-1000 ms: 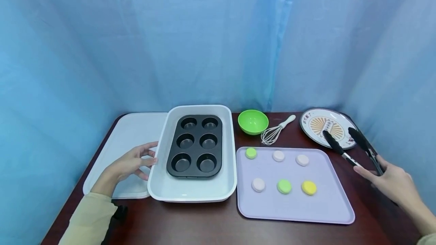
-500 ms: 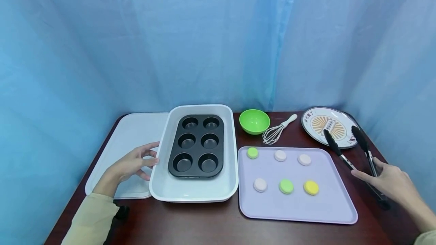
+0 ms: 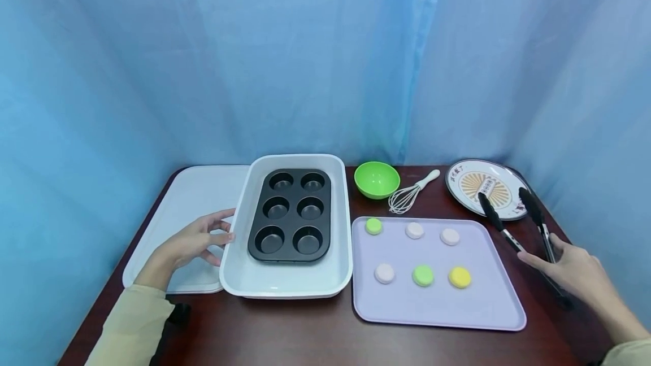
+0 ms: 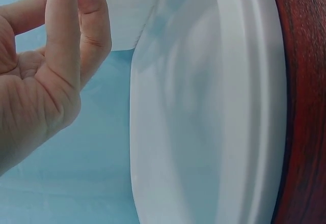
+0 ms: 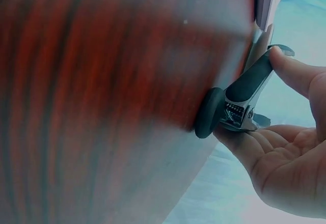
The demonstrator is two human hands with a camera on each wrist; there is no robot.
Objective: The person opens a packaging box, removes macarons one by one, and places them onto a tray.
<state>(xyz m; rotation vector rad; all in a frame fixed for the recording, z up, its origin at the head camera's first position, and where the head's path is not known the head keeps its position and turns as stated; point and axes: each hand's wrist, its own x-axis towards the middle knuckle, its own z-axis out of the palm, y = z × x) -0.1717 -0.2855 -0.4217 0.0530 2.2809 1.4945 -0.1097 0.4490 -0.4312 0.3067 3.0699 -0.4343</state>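
Note:
My right hand (image 3: 580, 270) holds a pair of tongs (image 3: 537, 213) with black tips and black grips. The tongs are spread apart, with nothing between their tips, near the round plate (image 3: 468, 185). In the right wrist view the tongs' hinged end (image 5: 237, 114) shows beside the palm. At the left, my left hand (image 3: 190, 244) rests with spread fingers at the rim of a deep white tray (image 3: 277, 284); fingertips touch its side. A black muffin tin (image 3: 292, 216) sits inside that tray. Its cups hold nothing.
A lilac tray (image 3: 432, 312) bears several macarons: green, yellow (image 3: 460, 277) and pale pink (image 3: 384, 273). Behind it stand a green bowl (image 3: 377, 179) and a whisk (image 3: 414, 191). A flat white tray (image 3: 198, 185) lies at the left. Blue curtains (image 3: 305, 61) surround the table.
My right hand has shifted slightly left with the tongs, which still stand spread. The left hand stays at the deep tray's rim. The whole view has swayed a little.

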